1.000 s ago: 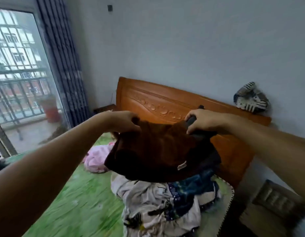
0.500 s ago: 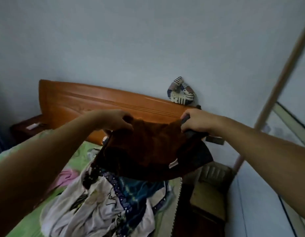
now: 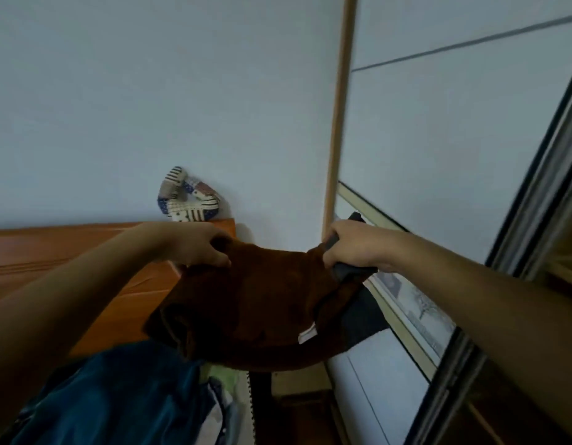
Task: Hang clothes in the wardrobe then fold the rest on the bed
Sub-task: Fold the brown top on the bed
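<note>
A brown garment (image 3: pixel 255 303) with a small white tag hangs in the air between my two hands. My left hand (image 3: pixel 198 248) grips its left top edge. My right hand (image 3: pixel 352 245) grips its right top edge together with a dark grey piece of cloth (image 3: pixel 361 313) that hangs below it. The wardrobe's sliding door (image 3: pixel 470 155) fills the right side, just beyond my right hand. A blue garment (image 3: pixel 118 393) and other clothes lie heaped on the bed at the lower left.
The orange wooden headboard (image 3: pixel 53 255) runs along the left behind my arm. A patchwork fabric ring (image 3: pixel 188 200) sits on top of it against the pale wall. A wooden bedside cabinet (image 3: pixel 297 403) stands low between the bed and the wardrobe.
The view has swung right from the window and bed toward the wardrobe. Both hands have carried the brown garment to the right, keeping the same grip.
</note>
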Tool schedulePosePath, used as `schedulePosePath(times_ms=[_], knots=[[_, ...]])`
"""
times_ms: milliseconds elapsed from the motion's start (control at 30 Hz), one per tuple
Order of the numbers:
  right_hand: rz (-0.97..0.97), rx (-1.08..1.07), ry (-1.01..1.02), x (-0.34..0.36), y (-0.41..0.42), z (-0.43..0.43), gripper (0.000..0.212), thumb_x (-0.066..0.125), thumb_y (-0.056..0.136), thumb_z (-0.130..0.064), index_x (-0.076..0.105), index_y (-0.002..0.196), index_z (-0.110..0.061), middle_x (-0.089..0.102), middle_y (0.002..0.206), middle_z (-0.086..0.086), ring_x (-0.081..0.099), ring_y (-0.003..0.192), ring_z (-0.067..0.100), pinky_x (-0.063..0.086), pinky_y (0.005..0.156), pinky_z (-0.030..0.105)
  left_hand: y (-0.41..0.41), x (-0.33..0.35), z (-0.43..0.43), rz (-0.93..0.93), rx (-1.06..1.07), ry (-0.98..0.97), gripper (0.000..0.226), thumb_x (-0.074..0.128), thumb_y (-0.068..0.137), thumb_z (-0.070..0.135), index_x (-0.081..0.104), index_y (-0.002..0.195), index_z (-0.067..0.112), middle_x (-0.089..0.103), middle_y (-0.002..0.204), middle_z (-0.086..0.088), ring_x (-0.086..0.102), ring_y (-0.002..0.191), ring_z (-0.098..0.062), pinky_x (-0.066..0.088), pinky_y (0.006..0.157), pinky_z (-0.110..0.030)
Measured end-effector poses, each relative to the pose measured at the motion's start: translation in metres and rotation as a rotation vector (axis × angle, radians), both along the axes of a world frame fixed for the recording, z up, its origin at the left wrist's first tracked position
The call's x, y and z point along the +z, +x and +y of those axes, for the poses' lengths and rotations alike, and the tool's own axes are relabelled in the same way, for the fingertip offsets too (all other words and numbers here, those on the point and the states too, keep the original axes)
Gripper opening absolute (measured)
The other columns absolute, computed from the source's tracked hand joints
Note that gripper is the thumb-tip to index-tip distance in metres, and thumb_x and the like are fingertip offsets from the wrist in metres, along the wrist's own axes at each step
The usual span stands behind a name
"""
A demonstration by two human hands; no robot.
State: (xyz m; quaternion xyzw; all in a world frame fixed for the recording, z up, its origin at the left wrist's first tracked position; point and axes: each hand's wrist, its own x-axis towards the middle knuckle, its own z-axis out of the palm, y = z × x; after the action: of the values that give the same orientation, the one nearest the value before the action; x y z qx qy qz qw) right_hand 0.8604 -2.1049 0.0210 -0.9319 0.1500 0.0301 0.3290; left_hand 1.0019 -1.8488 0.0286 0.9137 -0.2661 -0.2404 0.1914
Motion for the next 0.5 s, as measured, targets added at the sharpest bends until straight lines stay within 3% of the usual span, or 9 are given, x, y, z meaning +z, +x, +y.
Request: schedulePosePath(times_ms=[67,133,200,267,300,367,433,500], knots=[[-0.011,-0.060,0.003,0.004,-0.020,-0.011,0.030,0.072,0.081,-0.012,0.065,0.109,-0.002,0.067,0.095,0.017,0.065,0.081,0.027,0.052,0.063,0.033,-0.004,0.004,-0.023,-0.034,-0.088,0.006,0.040,0.071,0.091,0.029,0.055,0.127,0.031,0.061,0.120,-0.007,0.068,0.101,-0.029,0.062,0.078,-0.049],[-0.018,-0.124,0.019,0.007,-0.043,-0.021,0.010,0.071,0.081,-0.010,0.063,0.086,-0.006,0.063,0.076,0.012,0.062,0.065,0.024,0.048,0.054,0.031,-0.012,0.010,-0.045,-0.062,-0.176,0.022,0.045,0.070,0.091,0.031,0.051,0.132,0.031,0.058,0.125,-0.006,0.066,0.105,-0.028,0.061,0.082,-0.048],[-0.005,-0.176,0.028,0.009,-0.070,-0.027,0.021,0.069,0.080,-0.008,0.052,0.068,-0.009,0.048,0.060,0.007,0.049,0.050,0.019,0.040,0.049,0.028,-0.024,0.014,-0.064,-0.041,-0.242,0.016,0.044,0.068,0.093,0.030,0.050,0.133,0.031,0.058,0.125,-0.004,0.067,0.103,-0.027,0.062,0.078,-0.046],[-0.007,-0.249,0.005,0.012,-0.099,-0.030,0.011,0.069,0.080,-0.009,0.062,0.080,-0.001,0.049,0.068,0.009,0.051,0.059,0.022,0.040,0.053,0.029,-0.039,0.018,-0.082,-0.047,-0.341,0.012,0.042,0.066,0.094,0.029,0.051,0.133,0.030,0.060,0.125,-0.003,0.068,0.100,-0.022,0.063,0.076,-0.038],[-0.018,-0.287,0.006,0.011,-0.114,-0.031,0.020,0.071,0.080,-0.010,0.066,0.095,0.003,0.053,0.077,0.011,0.055,0.066,0.024,0.043,0.055,0.030,-0.047,0.019,-0.090,-0.058,-0.395,0.014,0.042,0.066,0.095,0.029,0.051,0.134,0.029,0.061,0.125,-0.002,0.068,0.099,-0.019,0.063,0.076,-0.035],[-0.038,-0.361,-0.016,0.012,-0.145,-0.033,0.038,0.073,0.080,-0.013,0.065,0.112,0.005,0.061,0.090,0.016,0.065,0.078,0.030,0.048,0.057,0.030,-0.066,0.019,-0.105,-0.045,-0.459,-0.001,0.041,0.066,0.095,0.028,0.051,0.134,0.028,0.062,0.123,-0.002,0.069,0.101,-0.021,0.062,0.081,-0.041],[-0.054,-0.423,-0.043,0.012,-0.177,-0.033,0.036,0.075,0.079,-0.015,0.067,0.110,0.002,0.065,0.093,0.018,0.069,0.087,0.033,0.051,0.060,0.033,-0.084,0.018,-0.119,-0.023,-0.514,-0.020,0.041,0.066,0.094,0.026,0.053,0.133,0.026,0.064,0.121,-0.003,0.071,0.101,-0.025,0.060,0.085,-0.049],[-0.057,-0.487,-0.055,0.017,-0.209,-0.033,0.035,0.075,0.080,-0.017,0.067,0.109,0.002,0.062,0.091,0.014,0.066,0.081,0.027,0.050,0.061,0.034,-0.105,0.019,-0.133,0.003,-0.576,-0.035,0.041,0.067,0.093,0.025,0.053,0.132,0.028,0.066,0.119,-0.004,0.073,0.095,-0.024,0.061,0.082,-0.050]])
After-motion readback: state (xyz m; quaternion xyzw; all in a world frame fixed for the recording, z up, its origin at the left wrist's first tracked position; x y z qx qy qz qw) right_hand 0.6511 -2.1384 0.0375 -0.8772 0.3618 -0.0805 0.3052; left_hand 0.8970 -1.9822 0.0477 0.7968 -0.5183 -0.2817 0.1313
